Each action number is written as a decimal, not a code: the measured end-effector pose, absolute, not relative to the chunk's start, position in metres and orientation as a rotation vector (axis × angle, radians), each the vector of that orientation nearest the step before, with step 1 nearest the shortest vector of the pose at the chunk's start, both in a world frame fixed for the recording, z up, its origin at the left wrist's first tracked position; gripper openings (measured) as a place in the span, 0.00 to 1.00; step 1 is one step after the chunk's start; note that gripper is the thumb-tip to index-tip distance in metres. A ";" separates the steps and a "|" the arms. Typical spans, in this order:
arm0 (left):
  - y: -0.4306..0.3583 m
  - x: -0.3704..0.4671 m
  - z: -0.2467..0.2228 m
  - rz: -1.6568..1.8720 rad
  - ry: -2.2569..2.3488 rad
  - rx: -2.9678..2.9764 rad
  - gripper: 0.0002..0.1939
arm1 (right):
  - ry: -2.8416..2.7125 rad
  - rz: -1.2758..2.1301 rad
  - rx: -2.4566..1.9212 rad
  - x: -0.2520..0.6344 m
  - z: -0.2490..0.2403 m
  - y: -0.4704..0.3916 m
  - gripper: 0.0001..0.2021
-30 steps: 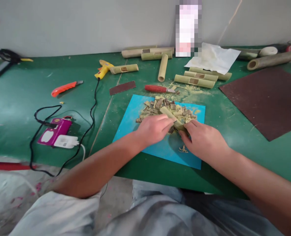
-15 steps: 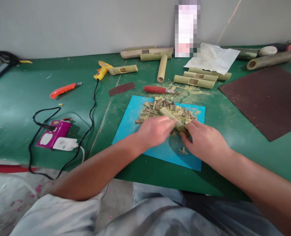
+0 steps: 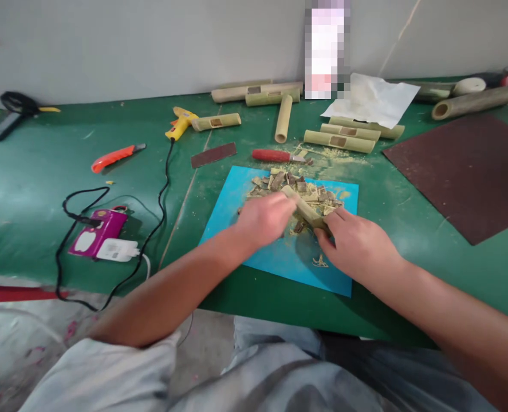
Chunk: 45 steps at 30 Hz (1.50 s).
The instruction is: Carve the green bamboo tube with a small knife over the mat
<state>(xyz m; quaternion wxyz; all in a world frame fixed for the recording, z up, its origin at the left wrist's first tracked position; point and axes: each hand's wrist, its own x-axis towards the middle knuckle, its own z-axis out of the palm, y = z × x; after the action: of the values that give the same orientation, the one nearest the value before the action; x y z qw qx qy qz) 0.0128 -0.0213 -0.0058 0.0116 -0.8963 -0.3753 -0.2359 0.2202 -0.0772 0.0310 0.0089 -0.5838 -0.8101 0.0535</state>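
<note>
A pale bamboo tube (image 3: 307, 210) lies slanted over a heap of bamboo chips (image 3: 296, 184) on a blue sheet (image 3: 343, 274). My right hand (image 3: 357, 240) is wrapped round the tube's near end. At the tube's far end, on its left side, is my left hand (image 3: 267, 217), with its fingers curled together. Whatever those fingers hold, if anything, is hidden. Just beyond the sheet lies a red-handled knife (image 3: 273, 155).
Bamboo tubes (image 3: 339, 141) with cut openings lie along the back. At left are an orange cutter (image 3: 114, 157), a yellow glue gun (image 3: 180, 123) with a black cord, and a purple power block (image 3: 99, 232). A dark brown sheet (image 3: 464, 171) lies right.
My left hand has slid left and slightly back along the tube, uncovering more of its middle. My right hand keeps its grip in nearly the same place.
</note>
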 end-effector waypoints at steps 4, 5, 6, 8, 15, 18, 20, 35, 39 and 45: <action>-0.017 0.011 -0.006 -0.738 -1.172 -2.876 0.18 | -2.524 0.200 -1.852 0.220 0.031 -0.078 0.13; -0.014 0.009 -0.005 -0.759 -1.223 -2.852 0.18 | -2.515 0.199 -1.860 0.220 0.031 -0.078 0.13; -0.010 0.007 -0.005 -0.773 -1.264 -2.832 0.18 | -2.513 0.199 -1.865 0.220 0.031 -0.078 0.13; -0.003 0.004 -0.004 -0.766 -1.294 -2.831 0.18 | -2.516 0.208 -1.876 0.220 0.030 -0.077 0.12; 0.000 0.004 -0.002 -0.757 -1.358 -2.757 0.16 | -2.502 0.252 -1.899 0.220 0.030 -0.075 0.11; -0.004 0.007 -0.003 -0.732 -1.307 -2.804 0.17 | -2.496 0.252 -1.880 0.221 0.030 -0.075 0.11; -0.006 0.008 -0.001 -0.745 -1.253 -2.846 0.17 | -2.484 0.220 -1.840 0.223 0.029 -0.075 0.11; -0.001 -0.007 0.022 -1.131 -1.197 -2.582 0.13 | -2.324 0.067 -1.516 0.233 0.027 -0.072 0.15; -0.008 -0.011 0.027 -1.262 -1.178 -2.543 0.12 | -2.415 0.141 -1.393 0.229 0.026 -0.078 0.13; -0.009 -0.012 0.030 -1.070 -0.928 -2.836 0.20 | -2.385 0.054 -1.371 0.231 0.024 -0.075 0.14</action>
<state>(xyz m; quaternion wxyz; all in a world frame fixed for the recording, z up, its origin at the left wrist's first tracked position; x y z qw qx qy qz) -0.0124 -0.0086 0.0297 -0.0142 -0.8946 -0.2926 -0.3376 0.2312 -0.0753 0.0244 0.1938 -0.4888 -0.8504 0.0194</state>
